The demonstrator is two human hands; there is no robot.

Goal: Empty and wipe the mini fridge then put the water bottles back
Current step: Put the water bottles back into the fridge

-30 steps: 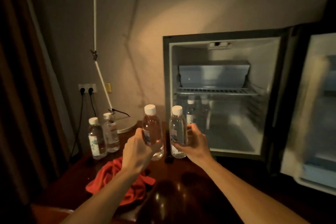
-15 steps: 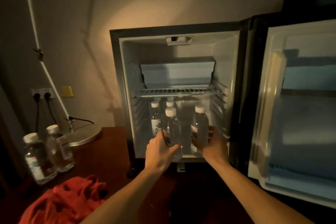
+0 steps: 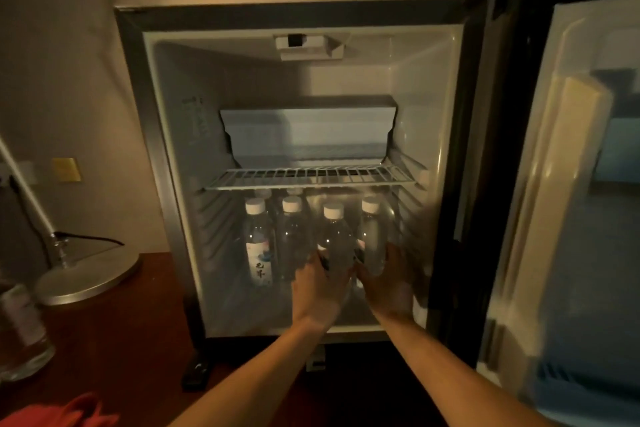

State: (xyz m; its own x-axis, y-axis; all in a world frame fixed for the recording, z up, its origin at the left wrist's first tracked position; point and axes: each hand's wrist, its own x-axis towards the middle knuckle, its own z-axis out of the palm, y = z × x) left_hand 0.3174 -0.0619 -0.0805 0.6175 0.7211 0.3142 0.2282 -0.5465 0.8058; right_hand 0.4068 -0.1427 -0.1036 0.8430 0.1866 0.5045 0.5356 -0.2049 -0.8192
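Both hands inside fridge (image 3: 152, 135), each gripping a bottle on the floor under the shelf (image 3: 311, 178).

L hand (image 3: 320, 288) wraps fingers round 3rd bottle (image 3: 334, 239) from left in front row; R hand (image 3: 388, 282) curls round 4th bottle (image 3: 372, 236), nearest R wall. Both upright, white caps, touching or nrly so. Two more bottles (image 3: 258, 243) stand free to the left, same row; caps of others dimly visible behind, count unclear. Door (image 3: 568, 184) swung wide open at R. On desk (image 3: 114, 340) left of fridge: lamp base (image 3: 86, 279), another bottle at frame edge (image 3: 20, 329), red cloth (image 3: 62, 412) at bottom edge.
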